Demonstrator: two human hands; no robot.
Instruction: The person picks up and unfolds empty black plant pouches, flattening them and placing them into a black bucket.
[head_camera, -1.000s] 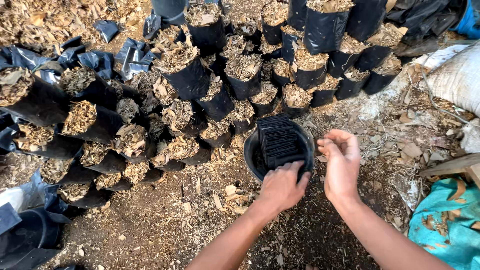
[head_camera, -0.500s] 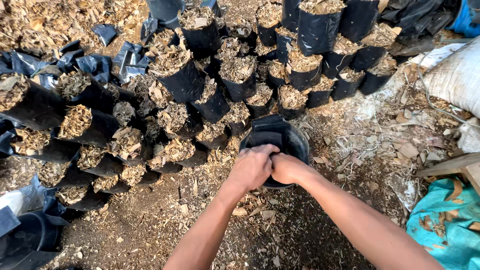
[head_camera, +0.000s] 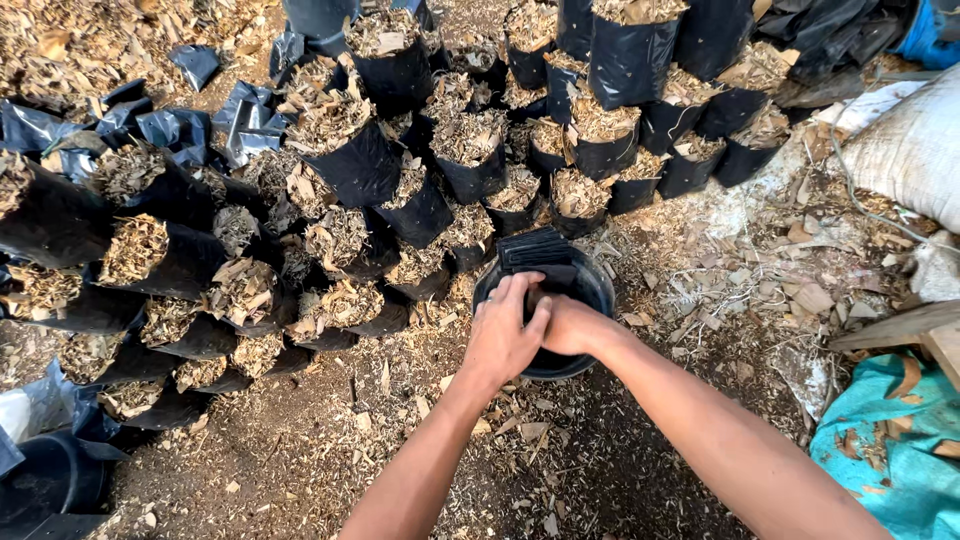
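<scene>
Stack of flat black nursery bags (head_camera: 545, 250), standing in a round black tub (head_camera: 590, 290) on the ground. Left hand (head_camera: 503, 335) and right hand (head_camera: 572, 325), spread apart above the tub a second ago, now meet at its near rim, fingers curled onto the bags. Beyond: rows of black bags filled with wood shavings (head_camera: 345, 150); white sack (head_camera: 905, 150), right.

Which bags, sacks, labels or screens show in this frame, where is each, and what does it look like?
No labels, signs or screens show.
Filled grow bags: rows from upper left to top centre, black, packed with tan chips.
Stack of flat bags: black, in the round black tub at centre, under the left hand and right hand.
Empty bags: upper left, black, crumpled.
Woven sack: right edge, whitish, bulging.
</scene>
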